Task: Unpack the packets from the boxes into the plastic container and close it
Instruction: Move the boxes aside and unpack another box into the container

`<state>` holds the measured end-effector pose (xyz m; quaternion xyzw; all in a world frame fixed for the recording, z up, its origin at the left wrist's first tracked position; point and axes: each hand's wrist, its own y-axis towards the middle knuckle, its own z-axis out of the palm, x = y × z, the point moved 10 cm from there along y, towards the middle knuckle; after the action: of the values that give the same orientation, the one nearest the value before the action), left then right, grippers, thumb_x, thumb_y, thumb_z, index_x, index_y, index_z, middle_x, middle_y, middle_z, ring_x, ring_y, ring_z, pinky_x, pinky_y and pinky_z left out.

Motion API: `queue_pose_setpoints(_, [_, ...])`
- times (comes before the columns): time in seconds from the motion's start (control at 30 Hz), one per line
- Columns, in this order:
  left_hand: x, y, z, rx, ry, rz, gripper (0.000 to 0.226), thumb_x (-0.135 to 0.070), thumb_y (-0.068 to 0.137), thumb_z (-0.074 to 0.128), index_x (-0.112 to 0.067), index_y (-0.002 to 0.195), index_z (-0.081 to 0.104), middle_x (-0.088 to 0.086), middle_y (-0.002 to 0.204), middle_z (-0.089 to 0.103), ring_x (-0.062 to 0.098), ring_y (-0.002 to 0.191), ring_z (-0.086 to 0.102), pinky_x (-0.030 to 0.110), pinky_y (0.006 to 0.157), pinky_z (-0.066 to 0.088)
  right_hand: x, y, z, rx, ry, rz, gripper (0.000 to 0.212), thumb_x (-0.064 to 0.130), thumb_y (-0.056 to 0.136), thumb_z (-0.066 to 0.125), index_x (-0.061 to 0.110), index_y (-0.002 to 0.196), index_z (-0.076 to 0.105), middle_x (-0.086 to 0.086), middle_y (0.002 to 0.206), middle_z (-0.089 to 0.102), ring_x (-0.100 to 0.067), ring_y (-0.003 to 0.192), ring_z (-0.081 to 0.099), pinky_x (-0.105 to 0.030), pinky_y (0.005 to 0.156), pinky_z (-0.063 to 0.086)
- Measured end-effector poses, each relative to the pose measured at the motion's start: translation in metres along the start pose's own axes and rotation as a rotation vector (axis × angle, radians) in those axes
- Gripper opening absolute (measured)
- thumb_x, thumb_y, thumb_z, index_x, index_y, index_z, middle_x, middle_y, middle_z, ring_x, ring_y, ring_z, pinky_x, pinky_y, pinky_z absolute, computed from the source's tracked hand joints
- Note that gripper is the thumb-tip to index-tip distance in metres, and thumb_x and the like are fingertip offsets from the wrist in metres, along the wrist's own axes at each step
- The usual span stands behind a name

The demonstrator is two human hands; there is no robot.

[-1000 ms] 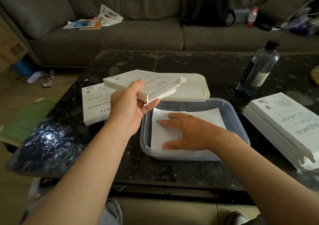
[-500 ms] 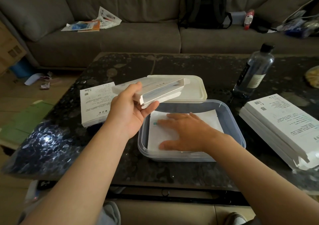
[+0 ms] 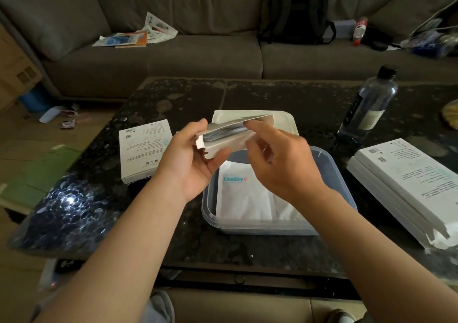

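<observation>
gripping an opened box [image 3: 223, 146] in the left hand [image 3: 190, 166], thumb lying on top and fingers curling underneath, tipping its mouth toward the body and exposing the packets inside [image 3: 223, 132]. bringing the right hand [image 3: 280, 166] up to that mouth, fingers bending in against the upper flap, likely going for the packets; not being able to tell whether pinching them yet or only touching the card. hovering both hands just above the plastic container [image 3: 333, 174], probably for a short drop. lying flat inside the container, white packets already unpacked [image 3: 243, 199], covering its floor. sitting open on the dark bench [image 3: 272, 94], so not yet closing. resting on the bench to the left, one single box [image 3: 143, 149], possibly emptied and set aside; stacking up on the right, more boxes [image 3: 406, 181], seemingly waiting within reach. lying just behind the container, the white lid [image 3: 285, 122], parked close for the final step. standing further right, a clear bottle [image 3: 369, 107]. stretching across the back, a grey sofa [image 3: 173, 57] carrying loose papers [image 3: 138, 35] and a dark backpack [image 3: 297, 10].
</observation>
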<state>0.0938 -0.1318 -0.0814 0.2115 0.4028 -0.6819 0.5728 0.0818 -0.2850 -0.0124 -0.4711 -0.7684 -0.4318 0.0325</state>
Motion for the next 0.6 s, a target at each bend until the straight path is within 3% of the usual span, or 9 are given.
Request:
queue_pose_setpoints(0.2, [-0.001, 0.003, 0.002, 0.024, 0.109, 0.017, 0.035, -0.030, 0.103, 0.062, -0.011, 0.131, 0.068, 0.016, 0.120, 0.076, 0.027, 0.100, 0.077, 0.025, 0.056, 0.061, 0.002, 0.000, 0.012, 0.131, -0.112, -0.001, 0.044, 0.032, 0.095, 0.052, 0.024, 0.139, 0.052, 0.000, 0.085, 0.074, -0.019, 0.063, 0.067, -0.037, 0.057, 0.060])
queue_pose_setpoints(0.33, [-0.001, 0.003, 0.004, 0.031, 0.163, 0.047, 0.031, -0.026, 0.104, 0.060, -0.014, 0.132, 0.068, 0.012, 0.120, 0.077, 0.028, 0.106, 0.076, 0.027, 0.061, 0.062, -0.006, -0.004, 0.026, 0.271, -0.148, 0.055, 0.042, 0.038, 0.098, 0.052, 0.032, 0.139, 0.043, 0.003, 0.111, 0.072, -0.022, 0.078, 0.070, -0.040, 0.067, 0.062])
queue_pose_setpoints(0.47, [-0.001, 0.004, 0.004, 0.016, 0.193, 0.068, 0.029, -0.021, 0.104, 0.059, -0.012, 0.130, 0.069, 0.011, 0.114, 0.079, 0.026, 0.100, 0.078, 0.028, 0.061, 0.062, -0.007, -0.004, 0.030, 0.312, -0.170, 0.041, 0.035, 0.035, 0.100, 0.051, 0.026, 0.134, 0.054, 0.002, 0.129, 0.066, -0.026, 0.089, 0.071, -0.043, 0.074, 0.061])
queue_pose_setpoints(0.6, [0.001, 0.006, -0.001, -0.025, 0.182, 0.073, 0.029, -0.021, 0.103, 0.063, -0.012, 0.129, 0.069, 0.011, 0.114, 0.079, 0.026, 0.100, 0.078, 0.028, 0.061, 0.062, -0.002, -0.002, 0.025, 0.263, -0.155, -0.037, 0.035, 0.031, 0.099, 0.056, 0.023, 0.132, 0.062, -0.001, 0.130, 0.067, -0.028, 0.092, 0.073, -0.044, 0.078, 0.062])
